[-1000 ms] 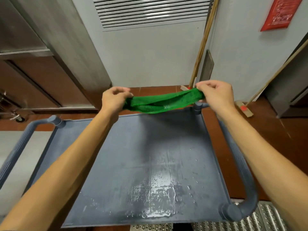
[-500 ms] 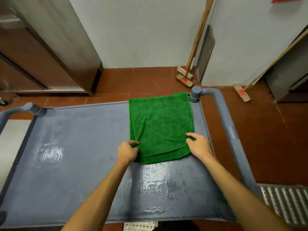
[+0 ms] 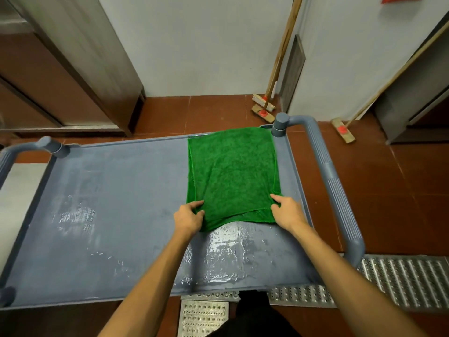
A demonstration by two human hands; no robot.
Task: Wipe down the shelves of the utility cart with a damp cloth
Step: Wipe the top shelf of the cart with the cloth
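A green cloth (image 3: 233,173) lies spread flat on the right part of the grey-blue top shelf (image 3: 109,203) of the utility cart, reaching to the far rim. My left hand (image 3: 189,217) pinches the cloth's near left corner. My right hand (image 3: 288,210) pinches its near right corner. Both hands rest on the shelf surface. Wet streaks (image 3: 226,254) shine on the shelf just in front of the cloth and at the left.
The cart's grey handle (image 3: 337,190) curves along the right side, another (image 3: 14,152) at the left. Two brooms (image 3: 263,107) lean against the wall behind, a third (image 3: 343,132) at the right. Perforated metal floor grating (image 3: 401,280) lies at the near right on red tiles.
A second ago both hands held the cloth bunched in the air above the far edge. It has since been laid flat on the shelf, and the hands now hold its near corners.
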